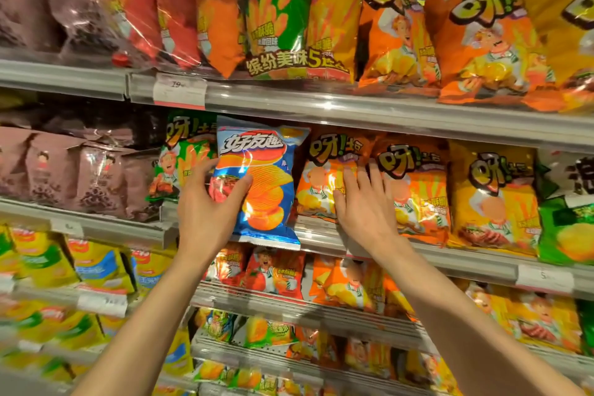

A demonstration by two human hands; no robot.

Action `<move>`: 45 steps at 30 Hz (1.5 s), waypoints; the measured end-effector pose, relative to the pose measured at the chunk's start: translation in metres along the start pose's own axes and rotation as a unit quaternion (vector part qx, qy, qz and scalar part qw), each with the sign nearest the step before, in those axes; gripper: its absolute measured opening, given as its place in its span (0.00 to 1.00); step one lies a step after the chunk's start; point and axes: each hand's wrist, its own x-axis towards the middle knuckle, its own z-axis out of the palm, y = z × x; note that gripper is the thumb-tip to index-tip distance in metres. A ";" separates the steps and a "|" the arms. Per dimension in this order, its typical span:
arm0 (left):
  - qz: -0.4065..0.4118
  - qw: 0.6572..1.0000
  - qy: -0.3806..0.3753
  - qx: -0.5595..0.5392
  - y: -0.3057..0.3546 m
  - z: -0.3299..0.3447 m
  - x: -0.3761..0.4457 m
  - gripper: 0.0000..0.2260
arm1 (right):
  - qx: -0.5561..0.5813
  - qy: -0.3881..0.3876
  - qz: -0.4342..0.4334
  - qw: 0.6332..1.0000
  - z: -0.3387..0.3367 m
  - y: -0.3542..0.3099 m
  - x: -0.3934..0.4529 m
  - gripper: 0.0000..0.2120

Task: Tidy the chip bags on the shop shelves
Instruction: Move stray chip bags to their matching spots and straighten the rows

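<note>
A blue chip bag (263, 177) stands upright at the front of the middle shelf (450, 259), between a green bag (183, 157) and a row of orange bags. My left hand (205, 206) grips the blue bag's lower left side, thumb across its front. My right hand (363, 202) lies flat with straight fingers on the front of an orange chip bag (321, 177) just right of the blue one.
The shelf above (321, 106) holds a large multipack (257, 10) and more orange bags (482, 42). Brown snack bags (80, 177) fill the left side. A yellow bag (491, 199) and green bag (565, 228) stand right. Lower shelves (289, 305) carry several more bags.
</note>
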 end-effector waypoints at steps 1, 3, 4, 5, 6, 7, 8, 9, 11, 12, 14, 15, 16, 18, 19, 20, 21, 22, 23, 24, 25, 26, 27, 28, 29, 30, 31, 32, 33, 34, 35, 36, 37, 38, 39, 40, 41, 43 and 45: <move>-0.002 1.000 -0.003 -0.004 -0.001 0.001 -0.001 0.26 | 0.018 0.003 -0.004 1.000 -0.004 0.001 0.001 0.28; -0.008 1.000 -0.009 -0.016 -0.002 0.002 -0.001 0.26 | 0.106 0.027 -0.017 0.994 -0.014 0.001 -0.005 0.25; -0.011 1.000 -0.013 -0.024 -0.003 0.003 -0.002 0.25 | 0.171 0.042 -0.023 0.984 -0.020 -0.001 -0.011 0.23; -0.011 0.999 -0.018 -0.031 -0.003 0.005 -0.004 0.24 | 0.236 0.044 -0.015 0.971 -0.027 -0.005 -0.018 0.20; -0.011 0.999 -0.024 -0.037 -0.002 0.007 -0.006 0.24 | 0.297 0.031 0.008 0.954 -0.033 -0.009 -0.026 0.18; -0.015 0.998 -0.032 -0.043 -0.001 0.008 -0.009 0.24 | 0.355 0.005 0.040 0.934 -0.039 -0.015 -0.033 0.19; -0.018 0.998 -0.040 -0.051 0.001 0.011 -0.012 0.24 | 0.415 -0.031 0.075 0.906 -0.044 -0.020 -0.041 0.20; -0.022 0.997 -0.050 -0.058 0.001 0.013 -0.015 0.26 | 0.470 -0.063 0.102 0.874 -0.047 -0.025 -0.047 0.23; -0.023 0.995 -0.071 -0.066 0.005 0.019 -0.025 0.28 | 0.544 -0.105 0.130 0.823 -0.047 -0.031 -0.057 0.26; -0.019 0.994 -0.083 -0.066 0.007 0.023 -0.030 0.27 | 0.564 -0.118 0.138 0.805 -0.044 -0.031 -0.061 0.24; -0.015 0.991 -0.115 -0.071 0.013 0.027 -0.041 0.23 | 0.585 -0.126 0.148 0.787 -0.038 -0.032 -0.067 0.11; -0.018 0.987 -0.132 -0.086 0.015 0.030 -0.048 0.21 | 0.591 -0.126 0.161 0.780 -0.039 -0.030 -0.072 0.10; -0.021 0.983 -0.149 -0.103 0.015 0.032 -0.053 0.19 | 0.598 -0.126 0.165 0.775 -0.037 -0.026 -0.076 0.15; -0.020 0.977 -0.170 -0.123 0.016 0.036 -0.062 0.17 | 0.603 -0.113 0.188 0.767 -0.039 -0.016 -0.087 0.30; -0.023 0.975 -0.177 -0.133 0.015 0.038 -0.065 0.19 | 0.606 -0.103 0.200 0.763 -0.042 -0.010 -0.092 0.31; -0.034 0.971 -0.185 -0.148 0.014 0.041 -0.068 0.20 | 0.609 -0.093 0.202 0.761 -0.044 -0.004 -0.098 0.27; -0.049 0.966 -0.194 -0.163 0.013 0.044 -0.072 0.21 | 0.606 -0.087 0.206 0.763 -0.045 0.004 -0.104 0.23; -0.063 0.960 -0.205 -0.180 0.011 0.048 -0.076 0.22 | 0.600 -0.086 0.214 0.766 -0.045 0.012 -0.111 0.19; -0.080 0.952 -0.218 -0.197 0.011 0.053 -0.082 0.23 | 0.594 -0.089 0.227 0.767 -0.046 0.019 -0.117 0.15; -0.095 0.944 -0.236 -0.210 0.010 0.058 -0.088 0.22 | 0.591 -0.090 0.235 0.766 -0.049 0.026 -0.123 0.13; -0.108 0.934 -0.256 -0.224 0.012 0.063 -0.094 0.19 | 0.589 -0.088 0.245 0.765 -0.049 0.033 -0.128 0.12; -0.118 0.923 -0.278 -0.237 0.014 0.068 -0.101 0.15 | 0.588 -0.089 0.248 0.764 -0.050 0.041 -0.134 0.13; -0.129 0.910 -0.299 -0.255 0.018 0.073 -0.108 0.12 | 0.588 -0.083 0.252 0.764 -0.051 0.049 -0.140 0.13; -0.137 0.900 -0.316 -0.267 0.019 0.080 -0.115 0.10 | 0.586 -0.077 0.251 0.767 -0.054 0.056 -0.146 0.13; -0.147 0.890 -0.328 -0.282 0.022 0.086 -0.121 0.11 | 0.582 -0.070 0.254 0.769 -0.057 0.064 -0.152 0.13; -0.152 0.884 -0.337 -0.288 0.026 0.093 -0.129 0.11 | 0.575 -0.064 0.263 0.772 -0.059 0.071 -0.158 0.12; -0.158 0.878 -0.340 -0.296 0.030 0.100 -0.136 0.11 | 0.574 -0.055 0.270 0.771 -0.062 0.079 -0.165 0.12; -0.162 0.875 -0.342 -0.301 0.033 0.107 -0.143 0.10 | 0.576 -0.044 0.276 0.768 -0.065 0.088 -0.172 0.11; -0.174 0.870 -0.342 -0.310 0.038 0.114 -0.151 0.09 | 0.576 -0.035 0.278 0.767 -0.068 0.097 -0.179 0.11; -0.185 0.865 -0.345 -0.314 0.043 0.121 -0.160 0.10 | 0.574 -0.028 0.281 0.769 -0.072 0.106 -0.186 0.11; -0.190 0.861 -0.351 -0.315 0.048 0.128 -0.169 0.12 | 0.571 -0.021 0.284 0.770 -0.076 0.116 -0.194 0.12; -0.188 0.861 -0.357 -0.310 0.054 0.136 -0.178 0.14 | 0.570 -0.017 0.285 0.770 -0.081 0.126 -0.202 0.11; -0.187 0.861 -0.360 -0.306 0.061 0.144 -0.188 0.18 | 0.572 -0.015 0.288 0.768 -0.085 0.138 -0.210 0.11; -0.188 0.863 -0.359 -0.301 0.067 0.152 -0.198 0.20 | 0.576 -0.013 0.295 0.762 -0.089 0.151 -0.219 0.11; -0.191 0.864 -0.354 -0.302 0.075 0.161 -0.208 0.22 | 0.576 -0.012 0.306 0.758 -0.092 0.165 -0.228 0.13; -0.189 0.864 -0.355 -0.303 0.083 0.171 -0.220 0.22 | 0.574 -0.009 0.318 0.755 -0.095 0.180 -0.236 0.14; -0.185 0.863 -0.357 -0.306 0.093 0.182 -0.231 0.21 | 0.573 -0.004 0.330 0.750 -0.098 0.196 -0.245 0.15; -0.180 0.861 -0.360 -0.312 0.112 0.208 -0.257 0.18 | 0.581 0.008 0.347 0.736 -0.106 0.230 -0.263 0.14; -0.174 0.861 -0.359 -0.315 0.133 0.235 -0.285 0.18 | 0.583 0.023 0.354 0.731 -0.118 0.267 -0.282 0.11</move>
